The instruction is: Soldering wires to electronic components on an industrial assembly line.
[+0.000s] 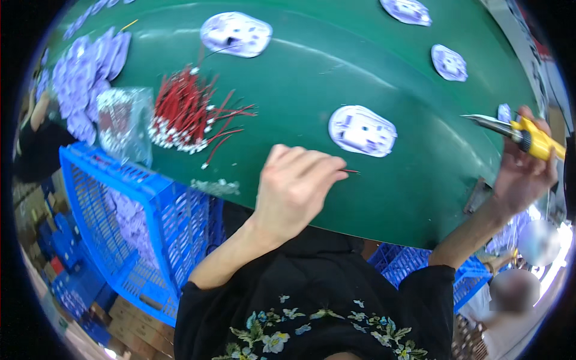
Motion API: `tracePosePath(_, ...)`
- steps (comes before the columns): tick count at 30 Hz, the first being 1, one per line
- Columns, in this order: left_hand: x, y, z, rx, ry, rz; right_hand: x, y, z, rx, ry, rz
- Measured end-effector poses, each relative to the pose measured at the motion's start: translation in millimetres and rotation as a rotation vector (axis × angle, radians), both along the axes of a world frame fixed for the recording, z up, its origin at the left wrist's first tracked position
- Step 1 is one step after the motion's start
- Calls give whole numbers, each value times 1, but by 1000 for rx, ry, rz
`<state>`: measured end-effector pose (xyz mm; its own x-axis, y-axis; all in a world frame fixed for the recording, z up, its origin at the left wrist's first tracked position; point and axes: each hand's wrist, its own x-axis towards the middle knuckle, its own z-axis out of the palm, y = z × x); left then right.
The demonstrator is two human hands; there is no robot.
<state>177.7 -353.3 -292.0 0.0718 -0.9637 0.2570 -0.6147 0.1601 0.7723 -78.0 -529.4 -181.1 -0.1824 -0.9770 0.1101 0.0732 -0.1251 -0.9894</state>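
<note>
My left hand [295, 187] is closed in a pinch over the green table, and a short red wire [351, 171] sticks out past its fingertips. Just beyond it lies a pale violet plastic shell [363, 131] with small parts inside. On the right, my right hand [525, 165] grips a yellow-handled soldering iron [540, 138], whose metal tip points left above the table. A heap of red wires with white connectors [183, 111] lies to the left of my left hand. The far end of the wire in my left hand is hidden by the fingers.
More shells lie farther off, one at the upper middle [236, 35] and others at the right [449, 63]. A clear bag of connectors [125, 123] and a pile of violet parts [84, 78] are at left. Blue crates [114, 174] stand below the table edge. Other people are nearby.
</note>
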Motion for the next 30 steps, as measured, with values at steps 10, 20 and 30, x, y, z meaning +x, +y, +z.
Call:
tracePosePath(10,-45,-10,-5,54,20,235,-18,40,-71,187,-87,391)
tracePosePath(20,-58,-13,-1,119,-174,320,-14,50,-82,244,-92,400)
tracePosePath(30,-56,-12,-4,56,-172,323,-10,52,-88,222,-97,386)
